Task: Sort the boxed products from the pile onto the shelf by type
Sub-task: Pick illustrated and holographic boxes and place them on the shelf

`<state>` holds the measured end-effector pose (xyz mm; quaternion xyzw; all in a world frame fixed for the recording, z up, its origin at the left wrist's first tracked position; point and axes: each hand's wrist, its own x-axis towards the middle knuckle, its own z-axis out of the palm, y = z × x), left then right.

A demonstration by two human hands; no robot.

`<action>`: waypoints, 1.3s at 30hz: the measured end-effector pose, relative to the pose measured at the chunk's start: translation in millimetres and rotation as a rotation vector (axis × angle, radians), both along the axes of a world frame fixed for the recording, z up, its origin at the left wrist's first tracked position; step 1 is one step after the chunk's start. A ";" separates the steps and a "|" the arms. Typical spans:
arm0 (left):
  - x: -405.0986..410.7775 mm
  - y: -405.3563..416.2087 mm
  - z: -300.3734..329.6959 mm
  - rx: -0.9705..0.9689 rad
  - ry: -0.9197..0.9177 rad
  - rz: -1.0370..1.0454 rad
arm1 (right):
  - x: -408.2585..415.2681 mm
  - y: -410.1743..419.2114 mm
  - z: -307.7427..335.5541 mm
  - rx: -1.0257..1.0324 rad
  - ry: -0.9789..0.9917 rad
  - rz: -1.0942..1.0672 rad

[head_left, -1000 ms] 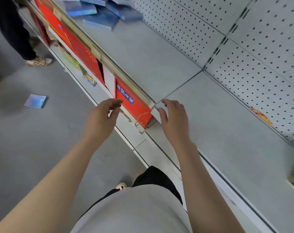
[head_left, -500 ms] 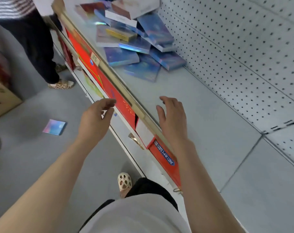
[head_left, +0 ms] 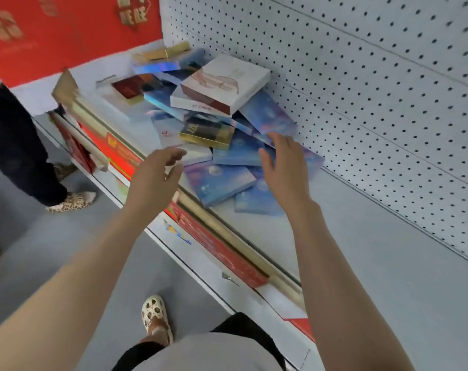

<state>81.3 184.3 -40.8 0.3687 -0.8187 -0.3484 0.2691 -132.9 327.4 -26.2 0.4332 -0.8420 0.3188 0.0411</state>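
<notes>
Hands hovered over the pile [head_left: 214,124] of boxed products: left hand [head_left: 152,180] and right hand [head_left: 283,167] empty, fingers spread, a blue box [head_left: 219,183] just below the fingertips, apparently sizing up a first pick for the shelf [head_left: 388,263].

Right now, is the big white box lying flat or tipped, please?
Tipped: the white box rests slanted on top of the blue boxes, one edge raised.

I see blue iridescent boxes [head_left: 219,180], a white box [head_left: 225,81] with maroon edge, a black-and-gold box [head_left: 204,132], grey shelf [head_left: 374,250], white dotted pegboard [head_left: 361,76], red banner [head_left: 67,30], leopard-print shoe [head_left: 72,201].
</notes>
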 end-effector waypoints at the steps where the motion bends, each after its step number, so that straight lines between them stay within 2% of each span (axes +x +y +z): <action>1: -2.1 -21.0 2.0 -0.010 -0.009 -0.027 | -2.1 -16.5 1.7 0.009 -0.002 -0.045; 8: -33.3 -144.0 9.6 -0.126 -0.076 -0.212 | -20.8 -117.3 18.9 0.055 -0.089 -0.265; 16: -85.8 -219.1 13.3 -0.218 -0.105 -0.301 | -36.1 -194.8 31.1 0.123 -0.284 -0.463; 19: -96.2 -240.4 13.3 -0.267 -0.079 -0.303 | -41.6 -203.4 30.3 0.024 -0.461 -0.474; 21: -101.2 -255.2 10.8 -0.289 -0.065 -0.304 | -43.0 -203.5 34.7 -0.088 -0.629 -0.499; 26: -122.8 -306.3 10.7 -0.313 -0.043 -0.271 | -48.7 -205.5 55.3 -0.349 -0.901 -0.535; 28: -137.8 -328.2 11.4 -0.361 -0.084 -0.327 | -44.2 -208.2 60.1 -0.357 -0.917 -0.547; 33: -167.1 -369.0 9.2 -0.483 -0.302 -0.572 | -26.0 -221.5 58.3 -0.380 -0.844 -0.738; 35: -171.9 -378.8 8.2 -0.549 -0.300 -0.594 | -19.5 -224.9 58.6 -0.439 -0.864 -0.743; 39: -168.7 -378.9 19.2 -0.630 -0.146 -0.565 | -3.7 -227.7 58.9 -0.590 -0.897 -0.682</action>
